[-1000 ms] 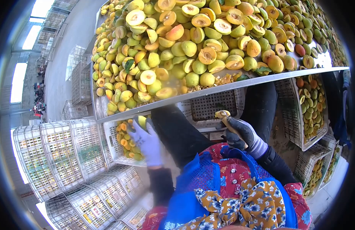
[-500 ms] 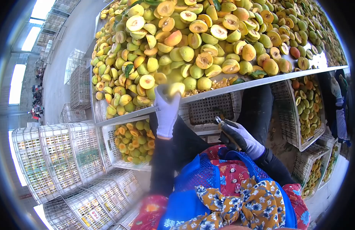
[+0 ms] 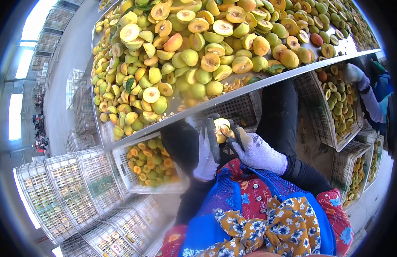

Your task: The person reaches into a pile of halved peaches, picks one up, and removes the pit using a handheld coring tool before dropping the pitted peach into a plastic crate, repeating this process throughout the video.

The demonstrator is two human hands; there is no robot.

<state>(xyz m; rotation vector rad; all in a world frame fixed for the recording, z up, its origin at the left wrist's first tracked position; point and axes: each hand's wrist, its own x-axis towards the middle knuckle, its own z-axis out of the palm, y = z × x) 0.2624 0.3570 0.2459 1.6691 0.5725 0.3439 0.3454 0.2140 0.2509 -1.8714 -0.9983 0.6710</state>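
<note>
My left hand (image 3: 208,150), in a grey-and-white work glove, is closed around a peach half (image 3: 220,124) held in front of my lap. The cut yellow face of the fruit is turned up. My right hand (image 3: 259,150), gloved likewise, grips a small pitting tool whose curved metal tip (image 3: 226,131) is against the cut face; the fingers hide its handle. Beyond both hands, a metal-edged table (image 3: 233,91) bears a large heap of peach halves (image 3: 172,55), many with pits or hollows showing.
Below the table edge, a crate of peach halves (image 3: 149,165) stands left of my knees, and a dark perforated crate (image 3: 237,109) lies between them. Stacked white crates (image 3: 65,184) fill the left. Another filled crate (image 3: 335,103) is at right, beside a co-worker's gloved hand (image 3: 353,73).
My left hand has come back from the heap to my lap with the peach half. My right hand has moved left and brought the tool tip to the fruit.
</note>
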